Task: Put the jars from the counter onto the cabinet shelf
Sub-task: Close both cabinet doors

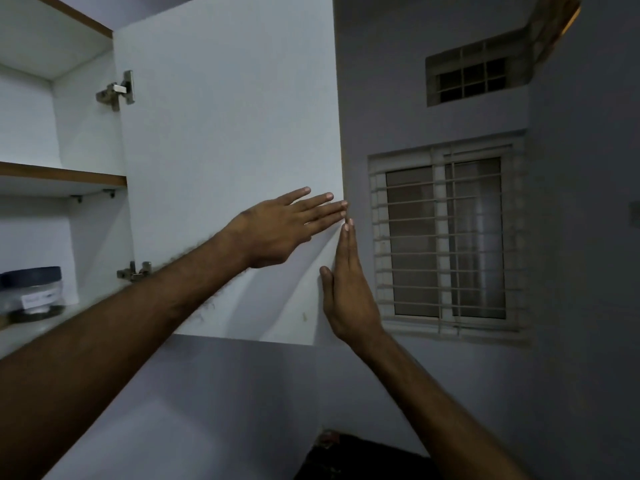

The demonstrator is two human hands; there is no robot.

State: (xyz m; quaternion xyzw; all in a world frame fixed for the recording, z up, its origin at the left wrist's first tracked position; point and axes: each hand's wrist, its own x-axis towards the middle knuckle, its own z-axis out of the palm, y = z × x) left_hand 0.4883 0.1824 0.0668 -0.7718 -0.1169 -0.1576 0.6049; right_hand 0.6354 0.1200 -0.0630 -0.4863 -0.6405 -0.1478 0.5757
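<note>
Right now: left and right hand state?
Left hand: open, straight fingers over the cabinet door, holding nothing.
Right hand: open, straight fingers along the door's edge, holding nothing.

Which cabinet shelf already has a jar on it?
The bottom shelf: a clear jar with a dark lid stands on it. No jar shows on the brown-edged shelf above.

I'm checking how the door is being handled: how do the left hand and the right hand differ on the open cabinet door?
The left hand lies flat against the inner face of the cabinet door, fingers slightly spread; the right hand is edge-on at the door's free edge, fingers together. The left hand's fingers point sideways toward that edge; the right hand's point up. Both are open with straight fingers and hold nothing.
</note>
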